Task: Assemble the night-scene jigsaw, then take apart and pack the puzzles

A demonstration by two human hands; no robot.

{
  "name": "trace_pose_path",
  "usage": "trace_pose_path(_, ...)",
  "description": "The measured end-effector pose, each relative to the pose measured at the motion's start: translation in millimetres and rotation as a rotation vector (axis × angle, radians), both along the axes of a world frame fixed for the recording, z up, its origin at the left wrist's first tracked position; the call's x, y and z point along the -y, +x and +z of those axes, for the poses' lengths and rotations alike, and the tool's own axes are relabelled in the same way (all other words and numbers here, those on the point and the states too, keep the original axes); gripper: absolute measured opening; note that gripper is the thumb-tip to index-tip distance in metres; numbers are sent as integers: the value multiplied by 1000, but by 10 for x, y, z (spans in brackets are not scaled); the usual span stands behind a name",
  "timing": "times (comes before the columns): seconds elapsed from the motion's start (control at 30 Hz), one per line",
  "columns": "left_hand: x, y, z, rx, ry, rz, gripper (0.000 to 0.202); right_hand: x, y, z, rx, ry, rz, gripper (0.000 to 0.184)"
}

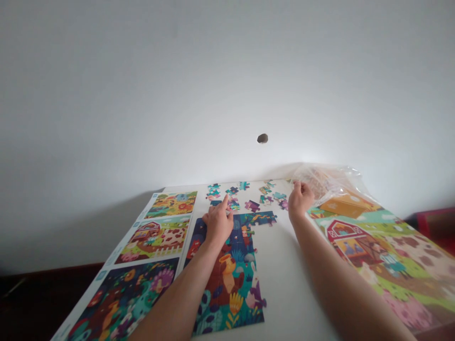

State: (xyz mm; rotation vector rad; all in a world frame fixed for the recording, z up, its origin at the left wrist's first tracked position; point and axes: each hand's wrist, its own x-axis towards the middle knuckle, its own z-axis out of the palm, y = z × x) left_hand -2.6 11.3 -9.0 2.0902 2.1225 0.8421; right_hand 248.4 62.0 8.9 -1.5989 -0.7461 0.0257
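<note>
My left hand (219, 221) reaches over the top edge of a partly joined jigsaw puzzle (227, 279) of a dark night forest with animals. Its index finger is stretched out toward loose puzzle pieces (232, 191) and the other fingers are bent; I see nothing held in it. My right hand (301, 199) is closed, fingers curled together, beside the clear plastic bag (329, 177). Whatever it may hold is hidden. Just left of it lie more loose pieces (266, 200), including a purple one (252, 205).
A reference sheet (152, 237) with three pictures lies along the table's left side. On the right is a finished-looking farm picture (384, 265), with an orange-yellow card or packet (343, 204) and the bag on its far end. Behind the white table (287, 284) stands a wall with a hole (262, 138).
</note>
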Motion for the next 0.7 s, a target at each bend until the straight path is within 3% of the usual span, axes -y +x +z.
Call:
trace_pose_path(0.17, 8, -6, 10, 16, -2, -36, 50, 2, -58, -32, 71, -92, 114, 36)
trace_pose_path(0.43, 26, -9, 14, 23, 31, -60, 47, 34, -72, 16, 107, -212, 138, 39)
trace_pose_path(0.7, 38, 1, -1, -19, 18, -112, 30, 15, -160, -90, 414, -647, 351, 32)
